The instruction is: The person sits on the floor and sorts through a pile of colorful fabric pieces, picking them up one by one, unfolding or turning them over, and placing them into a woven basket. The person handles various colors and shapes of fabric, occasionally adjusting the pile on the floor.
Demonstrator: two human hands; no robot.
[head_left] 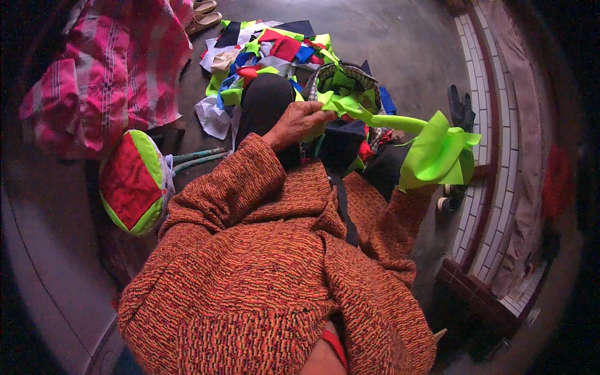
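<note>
A long strip of neon-green fabric [403,123] stretches across in front of my lap. My left hand [302,123], above my left knee, has its fingers closed on the strip's left end. Toward the right, the strip runs into a bunched, loose piece of the same green fabric [437,153]. That bunch covers my right hand, so its fingers are hidden; only my right sleeve [405,215] shows below it. Just beyond my left hand sits a checked cloth bag [370,76] with green pieces inside.
A heap of fabric scraps [284,47] in several colours covers the floor beyond my knees. At left are a red-and-green stuffed cushion [132,181] and a pink plaid cloth [112,81]. A white-tiled ledge [494,137] runs along the right, with a dark glove [461,107] beside it.
</note>
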